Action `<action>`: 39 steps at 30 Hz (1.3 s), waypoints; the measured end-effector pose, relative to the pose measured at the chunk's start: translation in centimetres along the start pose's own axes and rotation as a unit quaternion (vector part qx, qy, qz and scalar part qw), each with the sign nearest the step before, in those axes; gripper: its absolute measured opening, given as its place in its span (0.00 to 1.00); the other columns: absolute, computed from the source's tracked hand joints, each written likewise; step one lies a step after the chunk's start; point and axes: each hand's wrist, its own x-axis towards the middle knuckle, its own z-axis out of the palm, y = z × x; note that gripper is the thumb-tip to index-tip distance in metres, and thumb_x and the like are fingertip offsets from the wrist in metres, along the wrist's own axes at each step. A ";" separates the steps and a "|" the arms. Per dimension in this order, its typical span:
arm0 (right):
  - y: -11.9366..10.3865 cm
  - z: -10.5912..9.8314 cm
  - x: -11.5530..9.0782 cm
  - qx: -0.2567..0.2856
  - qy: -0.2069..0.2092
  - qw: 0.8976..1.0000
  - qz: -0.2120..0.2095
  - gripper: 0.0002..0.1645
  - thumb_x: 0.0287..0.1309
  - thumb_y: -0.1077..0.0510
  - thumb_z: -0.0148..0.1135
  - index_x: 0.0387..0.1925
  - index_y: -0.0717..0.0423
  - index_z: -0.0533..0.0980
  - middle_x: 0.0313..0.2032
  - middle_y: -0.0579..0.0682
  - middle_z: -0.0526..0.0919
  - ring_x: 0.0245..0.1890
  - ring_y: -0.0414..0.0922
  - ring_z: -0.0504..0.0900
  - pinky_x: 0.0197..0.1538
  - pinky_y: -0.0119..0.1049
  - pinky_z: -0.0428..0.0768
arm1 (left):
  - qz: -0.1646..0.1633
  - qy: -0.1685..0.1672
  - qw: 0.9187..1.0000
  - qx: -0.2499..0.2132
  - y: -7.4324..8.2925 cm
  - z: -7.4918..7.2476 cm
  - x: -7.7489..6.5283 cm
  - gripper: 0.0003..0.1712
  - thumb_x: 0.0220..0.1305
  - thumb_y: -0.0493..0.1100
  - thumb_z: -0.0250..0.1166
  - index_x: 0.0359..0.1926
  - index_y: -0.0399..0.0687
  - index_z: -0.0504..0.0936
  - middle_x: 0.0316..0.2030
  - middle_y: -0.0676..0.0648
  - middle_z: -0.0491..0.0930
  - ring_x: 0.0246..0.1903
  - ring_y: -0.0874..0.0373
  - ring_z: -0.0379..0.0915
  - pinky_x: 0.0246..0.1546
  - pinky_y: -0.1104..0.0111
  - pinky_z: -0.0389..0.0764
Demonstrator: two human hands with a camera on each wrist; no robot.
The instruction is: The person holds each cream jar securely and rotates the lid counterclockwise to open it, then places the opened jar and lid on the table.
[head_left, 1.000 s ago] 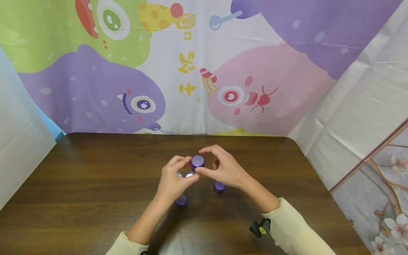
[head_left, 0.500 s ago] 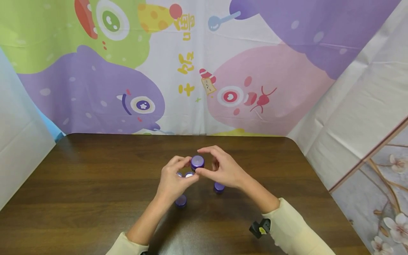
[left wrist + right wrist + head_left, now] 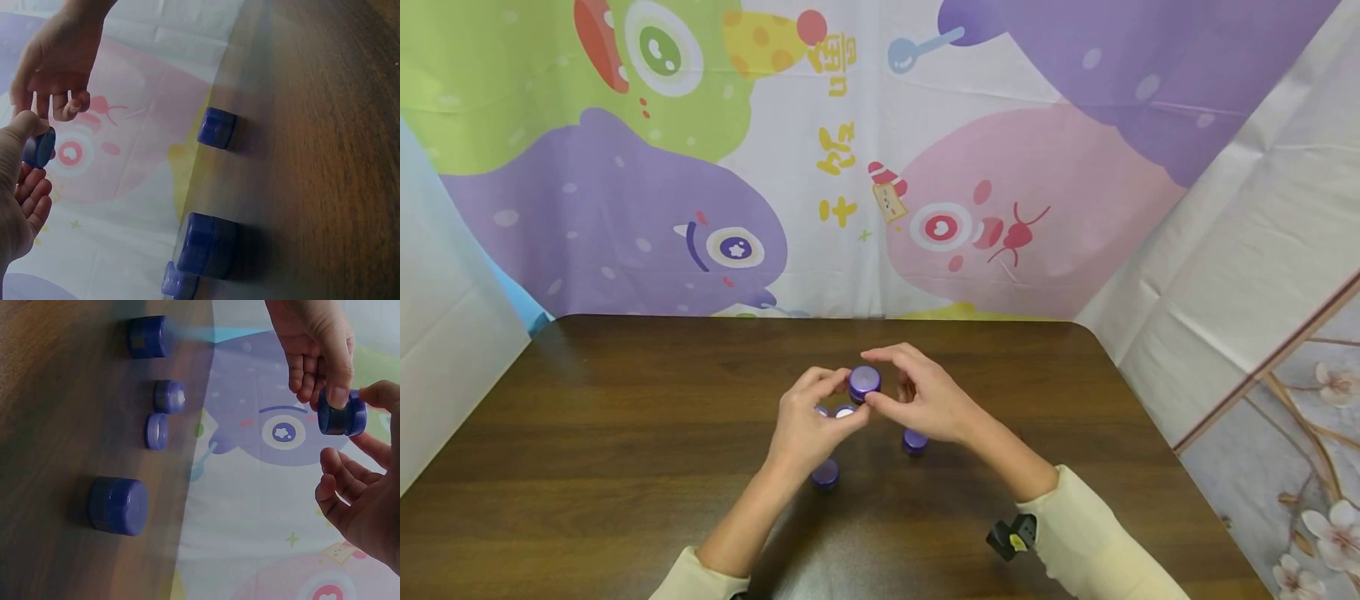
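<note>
Over the table, between both hands, is a small purple jar (image 3: pixel 865 382) with its lid (image 3: pixel 358 412) on top. My left hand (image 3: pixel 805 425) holds the jar body from the left, with its thumb (image 3: pixel 338 395) pressed to the side. From the right, my right hand (image 3: pixel 928 398) has thumb and index finger curled round the lid's rim. Below the hands sit a small purple pot (image 3: pixel 169 396) with a whitish top and a low purple ring-like piece (image 3: pixel 157 431), both partly hidden in the head view. Two larger purple jars, left (image 3: pixel 826 473) and right (image 3: pixel 915 441), stand closed nearby.
Everything rests on a dark wooden table (image 3: pixel 625 467). Behind it hangs a cartoon-printed cloth (image 3: pixel 842 275), and pale panels flank both sides. A black device (image 3: pixel 1013 537) is beside the right sleeve.
The right thumb has shifted slightly right along the lid's near edge, while the index finger has moved a little left behind it. The left hand and jar stay almost still.
</note>
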 end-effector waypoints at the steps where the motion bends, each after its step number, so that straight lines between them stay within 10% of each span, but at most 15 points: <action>1: 0.0 0.0 0.0 0.001 0.003 1.000 0.004 0.28 0.53 0.55 0.67 0.55 0.53 0.72 0.45 0.49 0.75 0.21 0.36 0.68 0.24 0.28 0.71 | -0.003 -0.002 1.000 0.001 0.0 0.0 0.0 0.19 0.40 0.36 0.75 0.39 0.38 0.85 0.32 0.47 0.80 0.33 0.55 0.77 0.26 0.76 0.76; 39: 0.1 0.0 0.1 -0.009 0.015 1.000 0.007 0.29 0.48 0.52 0.71 0.52 0.53 0.73 0.42 0.49 0.76 0.21 0.36 0.67 0.24 0.27 0.70 | -0.018 -0.010 1.000 -0.003 0.1 -0.2 -0.1 0.22 0.40 0.35 0.75 0.41 0.37 0.84 0.33 0.46 0.80 0.35 0.52 0.78 0.27 0.75 0.77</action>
